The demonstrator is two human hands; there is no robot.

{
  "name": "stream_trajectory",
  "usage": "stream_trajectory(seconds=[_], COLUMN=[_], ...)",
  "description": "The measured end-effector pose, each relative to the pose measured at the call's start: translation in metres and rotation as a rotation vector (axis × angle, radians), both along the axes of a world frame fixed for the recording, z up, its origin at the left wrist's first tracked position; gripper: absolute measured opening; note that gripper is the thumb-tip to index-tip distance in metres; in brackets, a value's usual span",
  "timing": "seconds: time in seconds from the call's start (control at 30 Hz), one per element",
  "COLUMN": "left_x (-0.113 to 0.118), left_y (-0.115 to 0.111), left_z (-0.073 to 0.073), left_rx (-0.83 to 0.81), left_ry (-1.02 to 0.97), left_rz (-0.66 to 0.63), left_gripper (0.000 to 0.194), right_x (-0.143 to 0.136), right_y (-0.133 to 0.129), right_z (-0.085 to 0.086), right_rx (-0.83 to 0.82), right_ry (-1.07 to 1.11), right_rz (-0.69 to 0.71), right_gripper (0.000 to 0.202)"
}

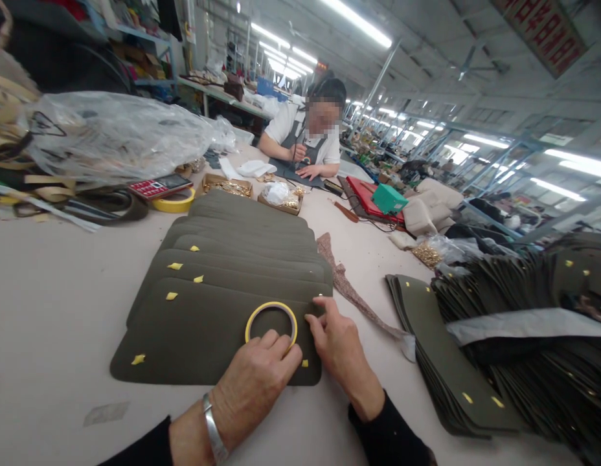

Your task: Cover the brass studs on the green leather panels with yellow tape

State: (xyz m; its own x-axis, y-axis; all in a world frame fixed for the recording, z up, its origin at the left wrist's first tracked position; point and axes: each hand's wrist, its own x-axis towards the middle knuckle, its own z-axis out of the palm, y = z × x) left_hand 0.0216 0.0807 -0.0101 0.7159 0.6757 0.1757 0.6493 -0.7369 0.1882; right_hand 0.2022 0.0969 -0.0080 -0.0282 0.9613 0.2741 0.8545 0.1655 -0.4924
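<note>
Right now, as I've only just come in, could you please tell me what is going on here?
A person's left hand holds a roll of yellow tape over the nearest of several overlapping dark green panels. The right hand is by the panels' right edge, thumb and forefinger slightly apart. Small yellow pieces mark several panels. More panels are stacked to the right, and another person leans over the table's far side.
</note>
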Motion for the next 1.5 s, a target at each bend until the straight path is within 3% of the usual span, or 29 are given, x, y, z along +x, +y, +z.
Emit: stream_trajectory(seconds=[0.07, 0.13, 0.27, 0.4, 0.53, 0.63, 0.7, 0.83, 0.9, 1.0, 1.07, 1.23, 1.5], left_x=[0.000, 0.000, 0.000, -0.001, -0.001, -0.005, -0.011, -0.024, -0.027, -0.025, -0.022, -0.015, -0.013], left_y=[0.000, 0.000, -0.001, -0.002, -0.002, 0.000, 0.003, 0.008, 0.008, 0.005, 0.002, -0.003, -0.009], left_z=[0.001, 0.001, 0.000, 0.000, 0.002, 0.004, 0.005, 0.012, 0.016, 0.020, 0.021, 0.019, 0.022], left_rx=[-0.005, -0.001, 0.010, -0.001, -0.017, 0.018, 0.093, 0.219, 0.212, 0.197, 0.207, 0.250, 0.182], left_ry=[-0.007, -0.019, -0.031, -0.024, -0.024, -0.081, -0.203, -0.501, -0.538, -0.532, -0.534, -0.510, -0.503], left_rz=[0.002, -0.001, 0.000, -0.004, -0.008, -0.010, -0.013, -0.031, -0.035, -0.017, -0.006, -0.037, -0.103], left_gripper=[0.006, 0.006, 0.008, 0.010, 0.011, 0.012, 0.015, 0.024, 0.033, 0.040, 0.040, 0.037, 0.020], right_x=[0.006, 0.011, 0.011, -0.001, -0.011, -0.012, -0.009, -0.002, 0.000, -0.004, -0.007, -0.014, -0.013], right_y=[-0.005, -0.009, -0.008, 0.000, 0.009, 0.009, 0.003, -0.023, -0.036, -0.047, -0.050, -0.049, -0.053], right_z=[0.001, 0.003, 0.009, 0.009, 0.007, 0.012, 0.019, 0.031, 0.035, 0.038, 0.039, 0.037, 0.025], right_rx=[0.066, 0.165, 0.239, 0.123, -0.030, -0.108, -0.144, -0.245, -0.192, 0.014, 0.128, 0.291, 0.453], right_ry=[-0.006, -0.090, -0.362, -0.482, -0.351, -0.236, -0.190, -0.117, -0.013, 0.215, 0.289, 0.152, 0.043], right_rz=[0.019, 0.132, 0.342, 0.250, 0.043, -0.030, -0.014, 0.154, 0.169, 0.153, 0.234, 0.410, 0.355], right_gripper=[0.019, 0.012, 0.021, 0.019, 0.016, 0.016, 0.017, 0.015, 0.014, 0.016, 0.019, 0.017, 0.015])
